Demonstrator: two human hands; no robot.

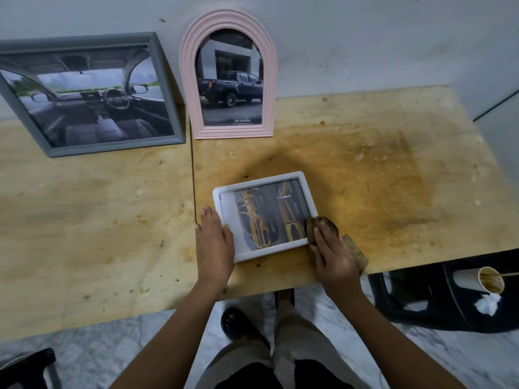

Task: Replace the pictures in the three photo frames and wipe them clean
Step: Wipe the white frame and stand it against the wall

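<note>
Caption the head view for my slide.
Left hand holds down the white frame on the table while the right hand presses a brown cloth to its edge.

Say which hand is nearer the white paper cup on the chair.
Right. The right hand lies left of the white paper cup; the left hand sits farther left, beyond the white rectangular photo frame.
</note>
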